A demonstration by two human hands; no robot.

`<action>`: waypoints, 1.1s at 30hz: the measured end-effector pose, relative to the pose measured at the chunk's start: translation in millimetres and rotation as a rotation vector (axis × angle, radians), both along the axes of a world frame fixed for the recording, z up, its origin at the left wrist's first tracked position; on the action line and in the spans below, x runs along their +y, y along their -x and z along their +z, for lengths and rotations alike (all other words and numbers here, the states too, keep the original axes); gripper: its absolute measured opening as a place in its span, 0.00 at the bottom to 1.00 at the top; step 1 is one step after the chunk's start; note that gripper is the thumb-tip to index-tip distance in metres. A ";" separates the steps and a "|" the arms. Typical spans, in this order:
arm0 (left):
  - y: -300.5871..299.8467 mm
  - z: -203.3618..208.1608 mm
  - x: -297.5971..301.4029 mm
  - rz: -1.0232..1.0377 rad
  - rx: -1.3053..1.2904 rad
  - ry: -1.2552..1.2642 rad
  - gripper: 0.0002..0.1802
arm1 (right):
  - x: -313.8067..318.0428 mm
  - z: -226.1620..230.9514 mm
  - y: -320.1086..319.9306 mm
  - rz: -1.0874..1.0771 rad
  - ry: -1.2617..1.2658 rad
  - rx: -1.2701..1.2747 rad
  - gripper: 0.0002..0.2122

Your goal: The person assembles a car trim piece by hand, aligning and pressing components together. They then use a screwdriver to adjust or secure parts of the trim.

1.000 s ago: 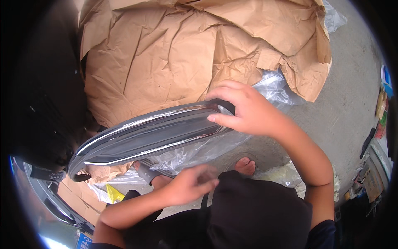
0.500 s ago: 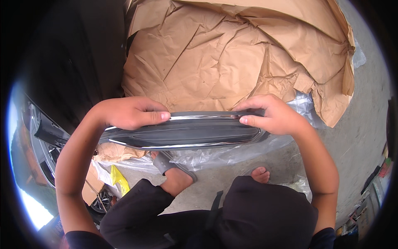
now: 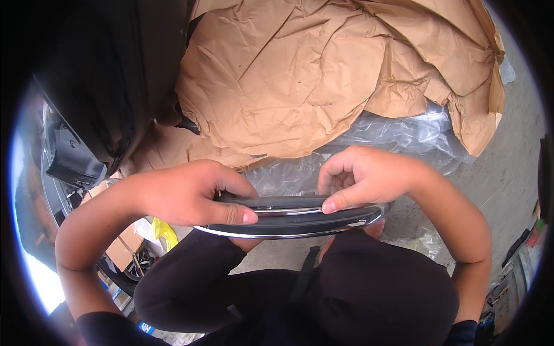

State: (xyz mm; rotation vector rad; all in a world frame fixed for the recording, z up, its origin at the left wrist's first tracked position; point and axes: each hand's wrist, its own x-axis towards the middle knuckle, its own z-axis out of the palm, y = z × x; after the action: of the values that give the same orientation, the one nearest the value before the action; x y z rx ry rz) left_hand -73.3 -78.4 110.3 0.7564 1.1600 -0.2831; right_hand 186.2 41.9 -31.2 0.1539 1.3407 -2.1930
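A long black car trim piece (image 3: pixel 300 221) with shiny chrome strips lies across in front of me, above my knees. My left hand (image 3: pixel 199 193) grips its left part, thumb on the near face and fingers over the far edge. My right hand (image 3: pixel 369 179) pinches it toward the right end, thumb by the upper chrome strip and fingers curled behind. The trim's left end is partly hidden under my left hand. Its lower chrome edge curves round to the right tip.
Crumpled brown paper (image 3: pixel 288 75) spreads over clear plastic sheeting (image 3: pixel 398 130) beyond my hands. A large glossy black panel (image 3: pixel 109 75) stands at the left. Below it are a yellow bag (image 3: pixel 166 233), cardboard (image 3: pixel 124 248) and a wheel (image 3: pixel 138 265). Assorted items line the right edge.
Both hands have brought the trim piece nearer to my body and tilted it, so its face looks narrower. My hands are closer together on it. More plastic sheeting shows beyond.
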 end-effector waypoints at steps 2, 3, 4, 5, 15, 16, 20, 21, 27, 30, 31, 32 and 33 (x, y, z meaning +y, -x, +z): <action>-4.7 8.8 -6.9 0.107 -0.029 -0.073 0.26 | -2.6 7.8 1.3 -0.017 0.038 -0.046 0.22; -5.2 12.0 -9.5 0.141 -0.015 -0.096 0.26 | -1.3 10.7 2.4 -0.039 0.019 -0.009 0.21; -5.2 13.0 -11.8 0.197 -0.023 -0.103 0.22 | 1.2 13.4 3.7 -0.035 -0.032 0.006 0.21; -3.0 14.5 -13.0 0.130 -0.011 -0.173 0.22 | 4.0 16.0 5.1 -0.004 -0.115 -0.012 0.21; 17.0 0.4 -5.1 -0.063 -0.097 -0.163 0.32 | 22.7 31.4 42.1 0.173 -0.398 0.233 0.25; 14.3 -3.8 -2.8 -0.068 -0.137 -0.126 0.31 | 24.5 31.5 45.4 0.189 -0.333 0.256 0.24; 16.6 -1.1 -10.8 -0.093 0.042 -0.122 0.32 | 19.7 32.4 56.2 0.285 -0.316 0.045 0.22; 17.0 0.9 -12.0 -0.092 0.056 -0.125 0.32 | 18.3 32.0 56.1 0.251 -0.235 0.083 0.22; 11.6 13.9 -18.7 -0.057 -0.014 -0.247 0.27 | 10.3 47.0 44.0 0.182 -0.430 0.112 0.27; 5.2 18.5 -24.6 -0.091 -0.028 -0.448 0.26 | 11.0 70.2 34.8 0.135 -0.556 0.097 0.26; 2.6 20.0 -27.4 -0.123 -0.030 -0.521 0.31 | 10.1 77.4 31.5 0.139 -0.676 0.154 0.24; -0.1 20.8 -30.3 -0.119 -0.020 -0.509 0.31 | 8.4 83.1 27.6 0.131 -0.658 0.101 0.23; -3.2 21.1 -33.3 -0.106 -0.046 -0.529 0.30 | 6.4 89.2 21.5 0.096 -0.636 0.066 0.22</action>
State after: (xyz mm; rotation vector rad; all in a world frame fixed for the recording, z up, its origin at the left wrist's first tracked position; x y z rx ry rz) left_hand -70.2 -111.7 131.4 1.2835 1.1641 -0.0404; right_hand 164.7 48.2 58.0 0.2468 1.9987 -1.6387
